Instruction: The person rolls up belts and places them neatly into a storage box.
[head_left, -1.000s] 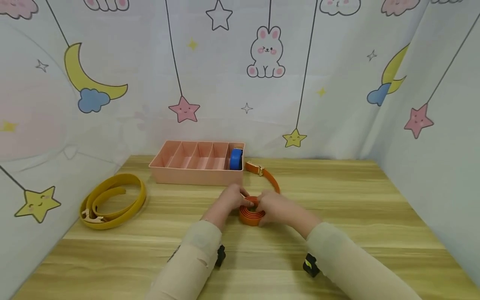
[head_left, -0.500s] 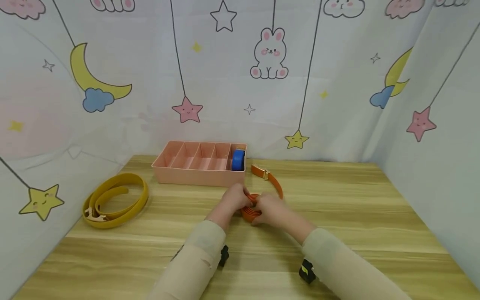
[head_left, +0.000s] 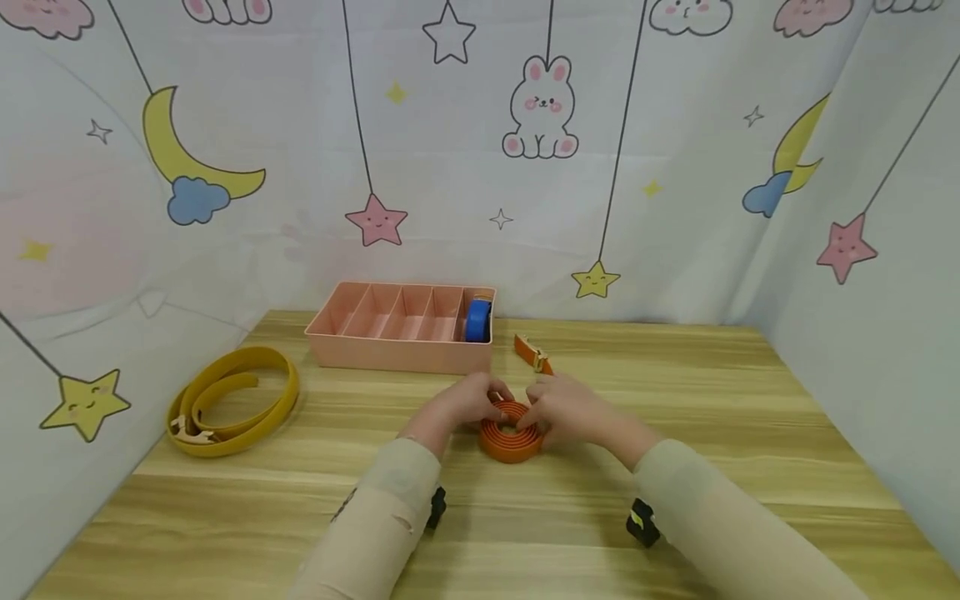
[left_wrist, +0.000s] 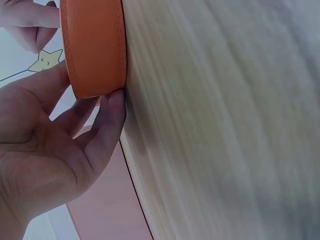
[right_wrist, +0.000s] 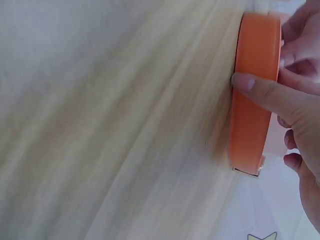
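An orange belt (head_left: pixel 510 451) lies rolled in a coil on its edge, near the middle of the table. Its loose end with a gold buckle (head_left: pixel 540 360) runs out behind my right hand, which hides part of it. My left hand (head_left: pixel 467 400) grips the coil's left side; in the left wrist view its fingers (left_wrist: pixel 111 112) press the outer layer low down. From the other side my right hand (head_left: pixel 576 413) pinches the coil, its thumb (right_wrist: pixel 257 89) on the outside and a finger at the central hole.
A pink divided box (head_left: pixel 401 355) stands at the back, with a rolled blue belt (head_left: pixel 477 321) in its rightmost compartment. To the left lies a loosely looped yellow belt (head_left: pixel 281 408). A patterned curtain (head_left: pixel 450 125) closes off the back and sides.
Both hands and the coil have shifted a little toward me since half a second ago. The buckle end has come nearer, and less of the loose strap shows.
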